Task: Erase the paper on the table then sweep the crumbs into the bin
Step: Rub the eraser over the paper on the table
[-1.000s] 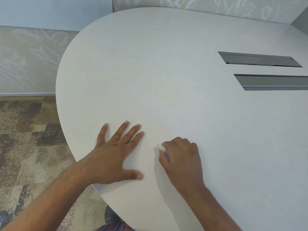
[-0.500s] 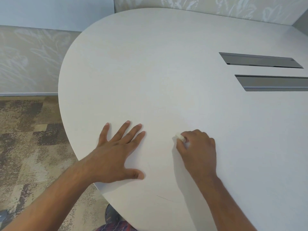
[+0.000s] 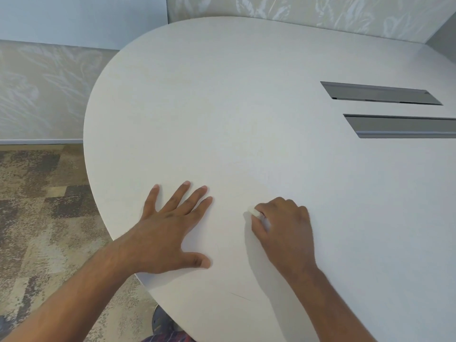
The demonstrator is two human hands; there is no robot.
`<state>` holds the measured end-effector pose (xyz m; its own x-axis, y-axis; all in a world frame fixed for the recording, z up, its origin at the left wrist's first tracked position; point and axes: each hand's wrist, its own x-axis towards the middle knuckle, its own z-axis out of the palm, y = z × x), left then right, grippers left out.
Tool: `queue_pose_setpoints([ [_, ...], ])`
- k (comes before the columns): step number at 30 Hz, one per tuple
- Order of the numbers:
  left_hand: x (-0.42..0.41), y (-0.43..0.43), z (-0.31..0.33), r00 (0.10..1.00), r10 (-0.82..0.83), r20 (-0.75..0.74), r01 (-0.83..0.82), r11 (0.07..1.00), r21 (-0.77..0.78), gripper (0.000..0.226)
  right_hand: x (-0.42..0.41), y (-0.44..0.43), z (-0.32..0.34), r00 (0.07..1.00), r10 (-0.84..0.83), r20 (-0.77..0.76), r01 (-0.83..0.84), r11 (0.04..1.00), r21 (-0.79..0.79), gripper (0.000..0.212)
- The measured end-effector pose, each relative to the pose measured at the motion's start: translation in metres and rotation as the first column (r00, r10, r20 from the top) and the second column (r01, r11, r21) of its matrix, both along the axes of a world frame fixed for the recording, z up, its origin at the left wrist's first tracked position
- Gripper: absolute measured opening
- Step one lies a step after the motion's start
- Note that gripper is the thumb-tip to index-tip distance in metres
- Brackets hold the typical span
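Note:
The white paper (image 3: 229, 233) lies on the white table (image 3: 246, 95) near its front rounded edge and hardly stands out from the surface; a faint line near the bottom looks like one of its edges. My left hand (image 3: 170, 233) rests flat on it, fingers spread. My right hand (image 3: 283, 233) is closed on a small white eraser (image 3: 254, 210), whose tip touches the sheet just right of my left hand. I cannot make out any crumbs. No bin is in view.
Two grey slot covers (image 3: 380, 93) (image 3: 404, 127) are set into the tabletop at the far right. Patterned carpet (image 3: 44, 218) lies to the left, below the table edge. Pale walls stand behind the table.
My right hand with the eraser slid away and to the right, then came back a little to the left and nearer. My left hand stayed flat in the same place.

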<state>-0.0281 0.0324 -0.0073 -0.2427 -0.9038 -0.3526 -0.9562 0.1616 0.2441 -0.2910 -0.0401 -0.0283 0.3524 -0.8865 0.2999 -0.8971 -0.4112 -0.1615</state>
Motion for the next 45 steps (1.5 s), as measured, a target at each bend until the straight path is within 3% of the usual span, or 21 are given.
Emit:
queue_pose_setpoints([
  [5, 0.000, 0.000, -0.001, 1.000, -0.001, -0.001, 0.001, 1.000, -0.002, 0.122, -0.017, -0.032, 0.004, 0.987, -0.150, 0.066, 0.148, 0.989, 0.024, 0.008],
  [10, 0.000, 0.000, 0.000, 1.000, 0.001, -0.005, -0.001, 1.000, -0.003, 0.123, -0.012, -0.015, 0.008, 0.998, 0.004, 0.069, -0.011, 0.995, 0.094, 0.013],
  [13, 0.001, 0.000, -0.001, 1.000, 0.004, -0.014, -0.004, 1.000, -0.009, 0.123, -0.014, -0.023, 0.008, 0.999, -0.042, 0.015, 0.041, 0.998, 0.039, 0.016],
  [16, 0.000, 0.001, -0.002, 1.000, 0.001, -0.010, -0.001, 1.000, -0.007, 0.123, -0.019, -0.036, 0.011, 0.988, -0.135, 0.074, 0.127, 0.987, 0.102, 0.011],
  [21, 0.000, 0.000, -0.001, 1.000, 0.011, -0.024, -0.011, 1.000, -0.011, 0.124, -0.003, -0.011, 0.017, 0.997, 0.002, 0.081, -0.018, 0.981, 0.193, 0.014],
  [26, -0.001, -0.001, -0.001, 1.000, 0.014, -0.020, -0.014, 1.000, -0.010, 0.128, 0.004, -0.012, 0.025, 0.898, -0.088, 0.431, -0.050, 0.953, 0.298, 0.015],
  [28, -0.001, -0.001, -0.001, 1.000, 0.014, -0.019, -0.014, 1.000, -0.004, 0.129, 0.012, -0.013, 0.029, 0.884, -0.079, 0.460, -0.087, 0.941, 0.328, 0.018],
  [37, -0.001, -0.002, 0.001, 1.000, 0.007, -0.011, -0.007, 1.000, 0.013, 0.129, 0.046, -0.023, 0.015, 0.951, 0.018, 0.308, -0.104, 0.959, 0.265, 0.019],
  [43, 0.000, -0.003, -0.001, 1.000, 0.009, -0.022, -0.008, 1.000, 0.024, 0.129, 0.058, 0.003, 0.013, 0.967, 0.219, 0.130, -0.242, 0.950, 0.199, 0.008],
  [45, 0.000, -0.003, 0.000, 1.000, 0.006, -0.021, -0.005, 1.000, 0.030, 0.130, 0.054, -0.010, 0.011, 0.980, 0.170, 0.104, -0.186, 0.967, 0.172, 0.008],
])
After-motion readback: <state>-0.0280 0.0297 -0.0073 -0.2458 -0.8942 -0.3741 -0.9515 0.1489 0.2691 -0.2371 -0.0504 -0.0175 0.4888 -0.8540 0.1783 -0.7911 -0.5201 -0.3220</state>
